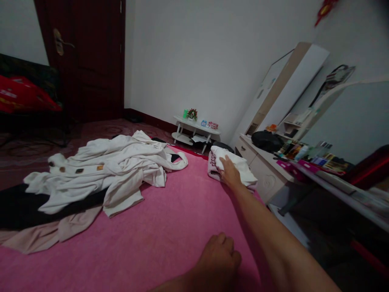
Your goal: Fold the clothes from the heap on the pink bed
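Note:
My right hand (229, 172) reaches far out and rests flat, fingers stretched, on a folded white garment with red print (240, 165) at the far right corner of the pink bed cover (170, 219). My left hand (218, 258) presses down on the pink cover near me, curled into a fist with nothing visible in it. A heap of white clothes (112, 166) lies spread on the left of the bed, over a black garment (18, 207) and a beige one (42, 235).
A dresser (261, 166) crowded with bottles and a black bag stands right of the bed, with a mirror above. A small white table (196, 127) sits by the far wall. A dark red door (88, 56) is at the back left.

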The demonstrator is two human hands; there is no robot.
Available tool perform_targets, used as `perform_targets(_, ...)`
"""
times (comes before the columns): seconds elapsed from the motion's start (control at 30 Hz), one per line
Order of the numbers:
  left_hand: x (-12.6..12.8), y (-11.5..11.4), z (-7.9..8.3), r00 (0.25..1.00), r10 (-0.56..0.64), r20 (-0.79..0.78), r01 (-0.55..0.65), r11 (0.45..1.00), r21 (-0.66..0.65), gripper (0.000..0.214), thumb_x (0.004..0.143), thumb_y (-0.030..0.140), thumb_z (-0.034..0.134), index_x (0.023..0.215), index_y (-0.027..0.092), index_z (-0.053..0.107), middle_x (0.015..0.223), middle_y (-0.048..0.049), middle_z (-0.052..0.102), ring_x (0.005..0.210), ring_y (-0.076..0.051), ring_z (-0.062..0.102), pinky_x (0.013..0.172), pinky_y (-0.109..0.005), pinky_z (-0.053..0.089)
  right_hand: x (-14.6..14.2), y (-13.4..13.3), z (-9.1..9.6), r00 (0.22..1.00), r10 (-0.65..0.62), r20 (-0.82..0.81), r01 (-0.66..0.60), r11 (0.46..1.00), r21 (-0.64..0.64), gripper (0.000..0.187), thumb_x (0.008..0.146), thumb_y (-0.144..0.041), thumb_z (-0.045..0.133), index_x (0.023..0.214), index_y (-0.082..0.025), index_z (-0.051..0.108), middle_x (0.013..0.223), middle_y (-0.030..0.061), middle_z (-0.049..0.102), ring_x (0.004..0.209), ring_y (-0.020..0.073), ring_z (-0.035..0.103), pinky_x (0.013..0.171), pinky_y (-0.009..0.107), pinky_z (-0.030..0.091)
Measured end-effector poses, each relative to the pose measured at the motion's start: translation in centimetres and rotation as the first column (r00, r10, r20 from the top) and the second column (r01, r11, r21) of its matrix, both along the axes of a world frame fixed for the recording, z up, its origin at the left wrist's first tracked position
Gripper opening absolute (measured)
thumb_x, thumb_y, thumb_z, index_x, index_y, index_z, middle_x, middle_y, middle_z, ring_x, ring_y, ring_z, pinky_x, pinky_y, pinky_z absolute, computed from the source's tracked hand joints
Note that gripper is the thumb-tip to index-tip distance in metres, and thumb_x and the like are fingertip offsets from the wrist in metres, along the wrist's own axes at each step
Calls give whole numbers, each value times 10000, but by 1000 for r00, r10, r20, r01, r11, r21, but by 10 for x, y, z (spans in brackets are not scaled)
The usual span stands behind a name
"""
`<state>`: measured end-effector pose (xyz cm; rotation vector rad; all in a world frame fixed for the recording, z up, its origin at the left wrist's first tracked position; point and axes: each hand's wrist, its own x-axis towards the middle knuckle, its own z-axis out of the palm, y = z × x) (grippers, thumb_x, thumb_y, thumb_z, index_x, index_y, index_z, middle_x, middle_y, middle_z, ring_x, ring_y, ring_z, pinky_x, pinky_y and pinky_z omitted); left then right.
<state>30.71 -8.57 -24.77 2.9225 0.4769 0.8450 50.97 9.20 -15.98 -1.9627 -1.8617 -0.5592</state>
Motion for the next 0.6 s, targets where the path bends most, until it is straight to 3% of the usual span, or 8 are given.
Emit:
perform_targets(0.1, 0, 0, 0, 1000, -1, -15, 1, 1000, -5, 185, 835, 299, 624, 785, 146, 533, 789, -43, 543, 747, -192, 496, 578, -294, 295, 9, 17, 15, 966, -135, -220, 168, 976, 138, 464, 936, -339, 335, 1364, -200, 448, 1376, 114, 505, 1219, 264, 489, 1000, 385, 381)
perform_targets(0.17, 0, 0, 0, 1000, 4, 3, -4, 1000, -10, 179, 845, 294, 615, 788, 147, 529, 794, -40, 538, 754, -192, 494, 583, -296, 299, 13, 23, 17, 930, -185, -318, 253, 949, 188, 490, 949, -350, 260, 1378, -175, 422, 1304, 136, 554, 1173, 267, 515, 980, 405, 388)
perform_targets(0.33, 0, -1, 0, 1000, 17, -2, -17, 1000, -21, 176, 822, 281, 642, 792, 145, 534, 799, -44, 535, 756, -191, 487, 581, -296, 300, 9, 17, -16, 975, -30, -219, 23, 999, -32, 448, 905, -301, 382, 1337, -223, 472, 1466, 85, 394, 1361, 250, 301, 1074, 442, 294)
perform_targets(0.4, 0, 0, 1, 1000, -5, -19, 4, 1000, -23, 167, 812, 278, 639, 797, 144, 541, 799, -52, 537, 757, -195, 482, 584, -297, 304, 6, 12, -24, 978, -35, -207, 17, 996, -89, 492, 877, -306, 468, 1360, -215, 442, 1532, 91, 273, 1406, 280, 200, 1076, 463, 283)
perform_targets(0.5, -4, 0, 6, 999, -46, -23, 44, 997, -68, 148, 783, 269, 629, 819, 144, 558, 822, -61, 547, 780, -207, 480, 611, -307, 333, -1, 5, -19, 978, -48, -201, 11, 984, -177, 594, 861, -377, 534, 1397, -177, 373, 1543, 150, 205, 1408, 321, 173, 1050, 472, 305)
perform_targets(0.6, -10, -2, 15, 998, -61, -16, 57, 979, -197, 106, 755, 206, 608, 844, 154, 582, 867, -65, 571, 812, -210, 491, 656, -314, 370, -18, -11, -17, 971, -45, -234, 17, 992, -122, 579, 890, -394, 491, 1412, -189, 347, 1531, 157, 229, 1398, 321, 199, 1043, 482, 308)
